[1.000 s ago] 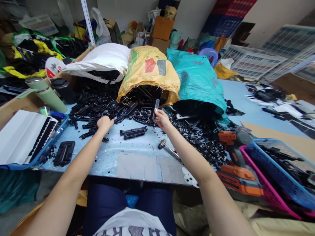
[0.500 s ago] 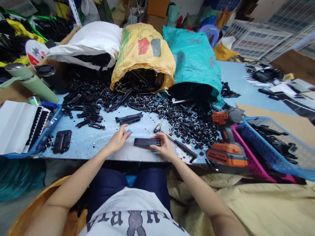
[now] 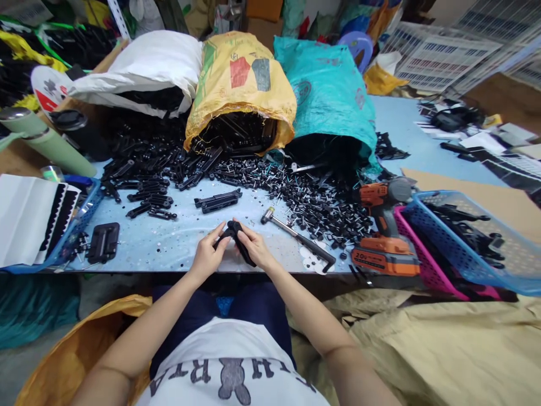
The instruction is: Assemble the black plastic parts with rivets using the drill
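Note:
A black plastic folding piece [image 3: 244, 248] is held just above the near edge of the table, its two arms spread at an angle. My left hand [image 3: 209, 252] pinches its left arm between thumb and fingers. Closed on the longer right arm is my right hand [image 3: 256, 248]. My fingers partly cover where the arms meet. Right of my hands lies a hammer [image 3: 298, 235] with a metal head and black handle. Beyond them, two long black pieces [image 3: 220, 200] rest side by side on the blue table [image 3: 177, 248].
White, yellow [image 3: 249, 62] and teal [image 3: 327, 90] sacks open toward me, spilling black parts. Pins with black heads [image 3: 313, 203] spread at centre right. An orange cordless drill [image 3: 384, 248] stands by a blue basket [image 3: 465, 242]. A black block [image 3: 103, 242] sits at left.
My hands have come together, the left moving right and nearer. The black piece, flat and folded before, is now lifted, turned and spread open. The view has shifted slightly.

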Demonstrator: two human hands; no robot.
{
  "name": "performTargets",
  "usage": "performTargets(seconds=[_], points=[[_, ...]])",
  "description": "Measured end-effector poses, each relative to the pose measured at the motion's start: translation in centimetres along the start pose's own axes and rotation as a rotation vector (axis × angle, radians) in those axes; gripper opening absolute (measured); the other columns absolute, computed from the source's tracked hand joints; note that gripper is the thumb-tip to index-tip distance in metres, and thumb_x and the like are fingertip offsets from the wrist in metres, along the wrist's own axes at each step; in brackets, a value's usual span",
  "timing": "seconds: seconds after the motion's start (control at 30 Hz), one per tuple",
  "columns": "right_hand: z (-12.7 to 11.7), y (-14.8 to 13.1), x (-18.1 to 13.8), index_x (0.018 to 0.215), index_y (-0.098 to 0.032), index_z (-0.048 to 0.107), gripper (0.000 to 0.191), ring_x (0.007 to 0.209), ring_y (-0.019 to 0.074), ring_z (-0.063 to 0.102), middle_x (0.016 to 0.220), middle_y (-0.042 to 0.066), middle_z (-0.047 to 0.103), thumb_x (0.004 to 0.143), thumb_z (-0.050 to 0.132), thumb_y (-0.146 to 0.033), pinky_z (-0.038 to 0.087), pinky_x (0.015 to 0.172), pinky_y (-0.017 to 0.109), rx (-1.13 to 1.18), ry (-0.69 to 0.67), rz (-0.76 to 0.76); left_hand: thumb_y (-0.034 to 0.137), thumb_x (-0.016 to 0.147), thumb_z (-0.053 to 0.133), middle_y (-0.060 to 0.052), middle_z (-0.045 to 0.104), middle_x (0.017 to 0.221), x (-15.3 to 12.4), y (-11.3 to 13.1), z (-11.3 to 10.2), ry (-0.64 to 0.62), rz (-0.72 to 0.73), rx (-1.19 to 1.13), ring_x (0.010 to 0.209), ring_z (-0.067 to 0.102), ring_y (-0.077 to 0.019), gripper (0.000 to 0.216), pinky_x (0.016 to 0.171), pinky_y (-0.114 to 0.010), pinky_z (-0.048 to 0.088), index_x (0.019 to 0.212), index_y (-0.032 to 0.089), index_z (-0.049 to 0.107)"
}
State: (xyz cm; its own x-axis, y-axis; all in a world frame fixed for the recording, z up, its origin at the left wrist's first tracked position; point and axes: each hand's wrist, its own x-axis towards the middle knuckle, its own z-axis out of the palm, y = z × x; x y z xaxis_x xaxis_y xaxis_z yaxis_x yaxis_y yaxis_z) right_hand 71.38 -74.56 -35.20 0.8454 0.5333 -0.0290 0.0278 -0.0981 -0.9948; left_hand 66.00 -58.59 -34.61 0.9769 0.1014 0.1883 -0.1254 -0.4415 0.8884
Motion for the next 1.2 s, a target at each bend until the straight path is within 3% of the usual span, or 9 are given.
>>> performTargets(seconds=[0.17,0.37,0.5,0.6,0.67,0.77,0.93,1.1,1.2], points=[[-1.6,-1.2,-0.7,0.131,-0.03,0.048,0.047,0.06,0.009,0.053,0.096,0.004,0.056,0.086,0.05,-0.044,0.052,0.063,0.027,-0.237,-0.086,-0.173,0.029,0.09,0.044,-0.01,0.065,0.103,0.0,1.1,0.3,0.012,0.184,0.107,0.097,0.06,-0.019,0.034,0.086,-0.034,0.049,0.119,0.018,0.058],[1.4,-1.0,-1.6,0.137,-0.031,0.039,0.05,0.059,0.0098,0.053,0.096,0.004,0.052,0.089,0.043,-0.047,0.051,0.056,0.026,-0.166,0.19,-0.278,0.026,0.092,0.039,-0.01,0.063,0.099,0.3,2.9,1.4,0.344,0.269,0.085,0.092,0.059,-0.0173,0.034,0.081,-0.032,0.049,0.12,0.016,0.057],[0.8,-0.8,-1.3,0.14,-0.03,0.034,0.052,0.068,0.0129,0.055,0.096,0.004,0.055,0.09,0.04,-0.047,0.052,0.069,0.03,-0.3,0.08,-0.309,0.028,0.093,0.037,-0.01,0.062,0.1,0.2,2.3,1.8,0.249,0.265,0.088,0.091,0.059,-0.0178,0.034,0.079,-0.033,0.05,0.119,0.018,0.056],[-3.7,-1.2,1.3,0.138,-0.031,0.037,0.048,0.093,0.0185,0.055,0.109,0.005,0.056,0.092,0.037,-0.045,0.047,0.086,0.037,-0.599,-0.041,-0.278,0.027,0.093,0.034,-0.014,0.057,0.112,-0.6,1.3,2.2,0.248,0.071,0.176,0.095,0.059,-0.0206,0.04,0.077,-0.036,0.051,0.129,0.018,0.046],[-8.6,-1.7,4.2,0.136,-0.029,0.04,0.045,0.111,0.0232,0.047,0.123,0.007,0.051,0.092,0.038,-0.04,0.041,0.094,0.041,-0.865,0.092,-0.216,0.024,0.089,0.04,-0.017,0.05,0.123,-0.8,0.7,2.3,0.172,0.034,0.346,0.107,0.055,-0.0258,0.047,0.085,-0.043,0.048,0.135,0.019,0.039],[-16.9,-2.4,8.8,0.136,-0.016,0.038,0.046,0.12,0.0291,0.036,0.135,0.016,0.039,0.09,0.037,-0.021,0.037,0.095,0.045,-1.228,0.483,-0.063,0.014,0.082,0.047,-0.012,0.048,0.13,-0.1,0.4,2.2,-0.193,0.288,0.618,0.123,0.042,-0.0306,0.051,0.102,-0.058,0.028,0.131,0.027,0.045],[-25.0,-3.3,12.5,0.113,-0.01,0.055,0.034,0.123,0.027,0.034,0.129,0.017,0.047,0.086,0.034,-0.006,0.025,0.099,0.048,-1.598,0.419,0.116,0.003,0.081,0.04,-0.009,0.061,0.102,1.9,1.1,1.9,-0.443,0.485,0.843,0.099,0.055,-0.0227,0.045,0.098,-0.053,0.032,0.119,0.024,0.053],[-21.4,-4.5,9.1,0.119,-0.014,0.051,0.032,0.095,0.022,0.052,0.099,0.012,0.06,0.093,0.037,-0.025,0.026,0.096,0.042,-1.546,0.307,-0.074,0.006,0.084,0.038,-0.011,0.06,0.099,1.5,0.8,1.3,-0.429,0.362,0.921,0.094,0.054,-0.0236,0.04,0.082,-0.041,0.041,0.12,0.017,0.051],[-15.7,-4.3,4.0,0.113,-0.018,0.055,0.032,0.087,0.0194,0.054,0.099,0.01,0.059,0.093,0.04,-0.037,0.037,0.076,0.029,-1.344,-0.079,-0.288,0.019,0.089,0.039,-0.011,0.058,0.105,1.4,0.1,1.3,-0.481,0.314,0.801,0.098,0.053,-0.0228,0.036,0.084,-0.039,0.041,0.124,0.019,0.048]])
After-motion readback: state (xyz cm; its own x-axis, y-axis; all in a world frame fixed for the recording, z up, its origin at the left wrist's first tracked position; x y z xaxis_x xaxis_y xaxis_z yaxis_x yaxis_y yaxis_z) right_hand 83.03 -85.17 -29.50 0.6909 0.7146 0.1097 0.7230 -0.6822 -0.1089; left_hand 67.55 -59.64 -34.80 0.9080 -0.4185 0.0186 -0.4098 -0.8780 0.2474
